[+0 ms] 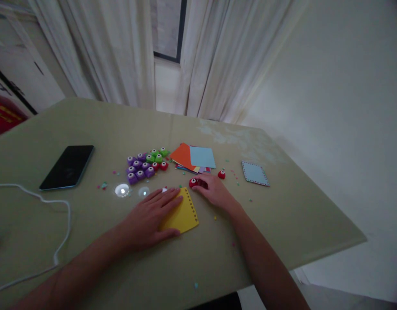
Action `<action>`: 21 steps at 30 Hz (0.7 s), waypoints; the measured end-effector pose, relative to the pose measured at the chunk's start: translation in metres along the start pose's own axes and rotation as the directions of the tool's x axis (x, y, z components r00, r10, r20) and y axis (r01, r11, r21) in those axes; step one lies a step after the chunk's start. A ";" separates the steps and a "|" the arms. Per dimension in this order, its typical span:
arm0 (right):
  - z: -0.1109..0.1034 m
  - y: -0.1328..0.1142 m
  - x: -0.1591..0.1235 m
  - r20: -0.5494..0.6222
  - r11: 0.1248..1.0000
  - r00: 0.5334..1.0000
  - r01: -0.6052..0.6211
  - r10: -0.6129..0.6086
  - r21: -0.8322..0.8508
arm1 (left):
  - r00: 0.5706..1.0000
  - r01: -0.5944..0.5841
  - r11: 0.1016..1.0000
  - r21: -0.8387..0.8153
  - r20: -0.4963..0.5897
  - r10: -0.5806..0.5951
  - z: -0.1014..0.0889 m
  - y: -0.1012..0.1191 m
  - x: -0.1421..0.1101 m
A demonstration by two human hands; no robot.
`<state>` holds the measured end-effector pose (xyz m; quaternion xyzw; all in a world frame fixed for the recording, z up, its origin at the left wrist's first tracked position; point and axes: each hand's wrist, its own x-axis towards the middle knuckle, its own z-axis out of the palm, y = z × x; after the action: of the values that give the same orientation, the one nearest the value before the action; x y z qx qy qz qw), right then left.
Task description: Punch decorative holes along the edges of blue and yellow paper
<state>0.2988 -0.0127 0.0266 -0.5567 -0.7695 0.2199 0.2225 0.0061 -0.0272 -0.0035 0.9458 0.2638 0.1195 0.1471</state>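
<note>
Flat on the yellow paper (180,218) lies my left hand (149,219), its fingers spread over the left part of the sheet. A row of small punched holes runs along the paper's right edge. My right hand (214,189) has its fingertips closed around a red craft punch (193,182), just beyond the paper's upper right corner. Another red craft punch (221,174) stands on the table to the right of that hand. Several purple craft punches (140,174), green craft punches (158,158) and red ones sit grouped beyond my left hand.
A stack of coloured paper (182,157) with a light blue sheet (203,157) on top lies behind the hands. A blue sheet with punched edges (255,173) is at right. A black tablet (68,167) and white cable (68,215) lie left. Paper bits are scattered about.
</note>
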 end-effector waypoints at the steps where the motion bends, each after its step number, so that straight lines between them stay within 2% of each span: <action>1: 0.001 -0.001 -0.002 0.005 1.000 1.000 -0.017 0.017 0.020 | 1.000 0.002 1.000 0.007 0.005 -0.002 0.002 0.001 0.000; 6: 0.006 -0.007 -0.010 0.021 0.991 0.996 -0.085 0.083 0.100 | 1.000 0.016 1.000 -0.008 -0.001 -0.016 0.007 0.002 -0.001; 21: 0.009 -0.013 -0.012 -0.013 0.982 0.989 -0.146 0.148 0.120 | 0.998 0.040 0.996 -0.082 -0.054 -0.044 0.009 0.001 -0.006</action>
<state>0.2873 -0.0286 0.0259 -0.6002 -0.7095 0.2748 0.2467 0.0044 -0.0328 -0.0119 0.9296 0.2826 0.1532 0.1803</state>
